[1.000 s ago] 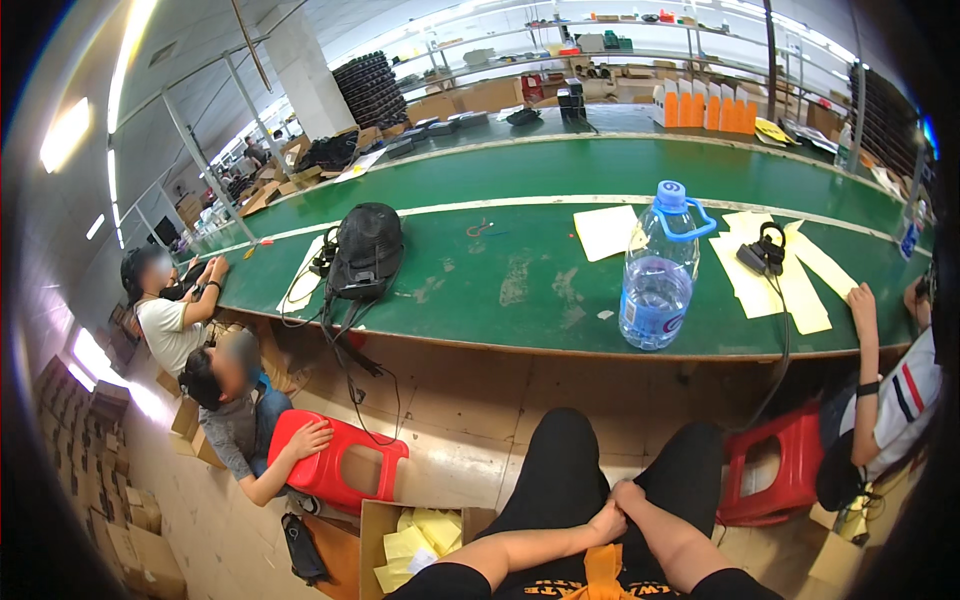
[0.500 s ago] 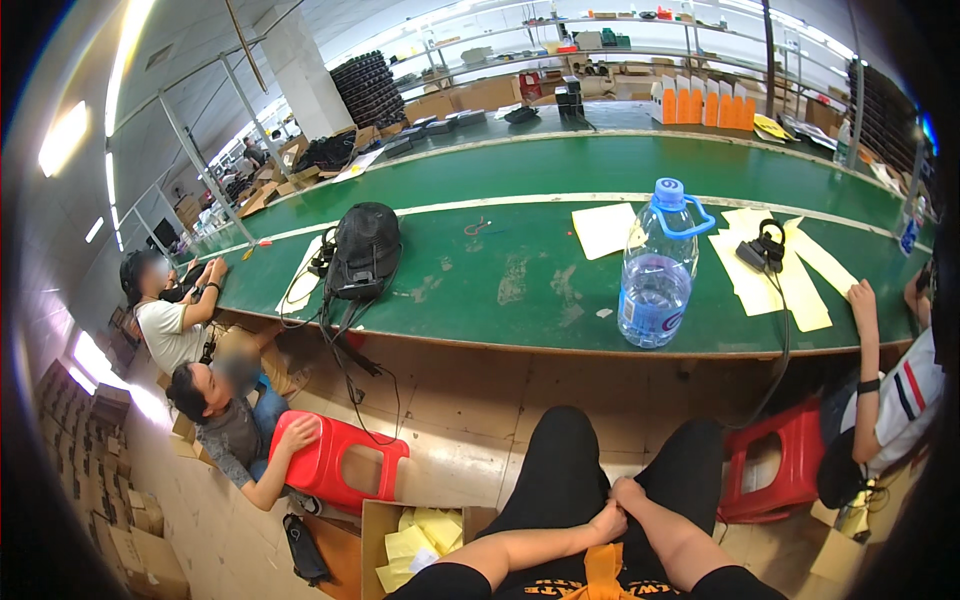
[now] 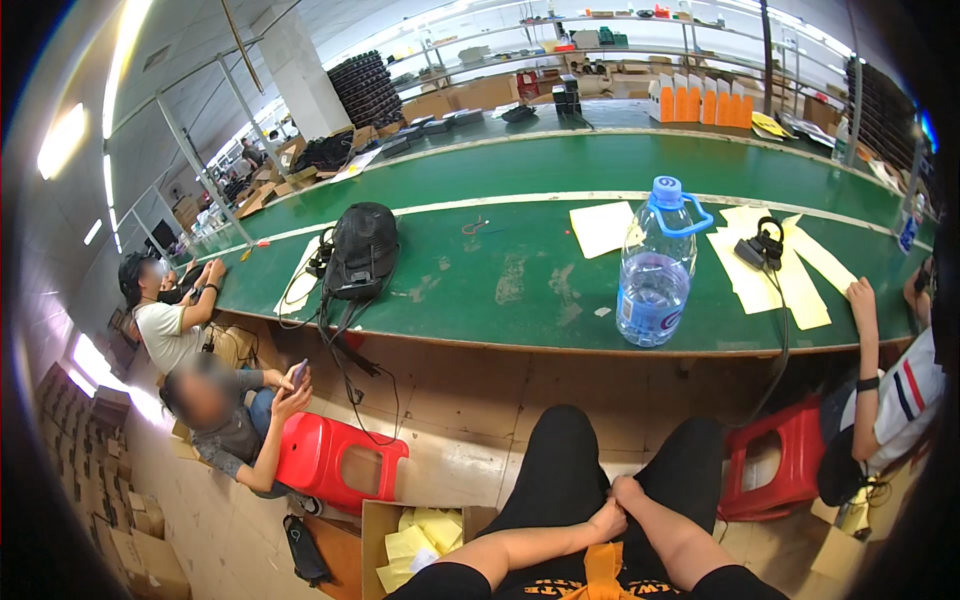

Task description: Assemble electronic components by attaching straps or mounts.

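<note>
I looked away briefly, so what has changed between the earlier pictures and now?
The grey-shirted co-worker at left has lifted a hand up off the red stool and now holds a phone. The wearer's left hand and right hand stay together in the lap; the water bottle stays put.

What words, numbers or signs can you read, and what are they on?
I won't copy writing, but it's here:
Large clear bottle: mark on its blue cap; small label print.
Black shirt: yellowish letters beside an orange strap.
Small bottle at right: too small to read.
</note>
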`<state>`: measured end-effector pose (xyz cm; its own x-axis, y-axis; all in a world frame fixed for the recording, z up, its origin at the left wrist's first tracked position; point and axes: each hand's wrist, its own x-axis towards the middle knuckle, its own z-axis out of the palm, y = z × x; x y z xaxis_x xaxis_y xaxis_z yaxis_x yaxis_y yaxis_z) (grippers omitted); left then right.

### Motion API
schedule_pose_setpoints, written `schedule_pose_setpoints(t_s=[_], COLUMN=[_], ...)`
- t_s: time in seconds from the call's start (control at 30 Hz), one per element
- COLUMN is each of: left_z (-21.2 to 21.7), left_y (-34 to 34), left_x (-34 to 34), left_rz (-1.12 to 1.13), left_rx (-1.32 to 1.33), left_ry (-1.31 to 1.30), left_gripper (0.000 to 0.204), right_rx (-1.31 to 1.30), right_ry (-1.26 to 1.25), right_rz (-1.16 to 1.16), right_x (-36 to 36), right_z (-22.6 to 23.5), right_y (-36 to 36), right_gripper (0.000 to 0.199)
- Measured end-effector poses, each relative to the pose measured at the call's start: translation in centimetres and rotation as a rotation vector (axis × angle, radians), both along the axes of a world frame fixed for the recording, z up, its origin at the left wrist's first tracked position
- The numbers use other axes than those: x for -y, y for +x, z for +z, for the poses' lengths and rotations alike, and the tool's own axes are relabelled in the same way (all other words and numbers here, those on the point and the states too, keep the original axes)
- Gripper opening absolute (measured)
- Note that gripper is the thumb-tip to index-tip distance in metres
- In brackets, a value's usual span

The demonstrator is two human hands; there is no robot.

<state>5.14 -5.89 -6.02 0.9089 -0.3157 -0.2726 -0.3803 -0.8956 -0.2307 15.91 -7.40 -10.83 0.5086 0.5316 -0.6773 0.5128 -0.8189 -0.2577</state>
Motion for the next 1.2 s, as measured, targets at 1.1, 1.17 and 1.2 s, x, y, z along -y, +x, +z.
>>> schedule_pose_setpoints(t_s=[1.1,1.17,1.2], left_z=[-1.7,-3.4,-3.8], left_y=[0.0,-0.3,-0.3], left_x=[0.5,0.1,0.2], left_rz=[0.102,-0.006,-0.008], left_rx=[-0.052,0.156,0.156], left_ry=[-0.031,-0.058,-0.058], left_gripper=[0.019,0.019,0.019], right_rx=[-0.057,-0.054,-0.043], right_ry=[-0.056,-0.055,-0.079], right_rz=[0.024,0.007,0.017], right_x=[0.2,-0.1,-0.2], right_z=[-0.3,0.3,0.4], right_y=[-0.1,-0.3,-0.4], right_gripper=[0.030,0.031,0.031])
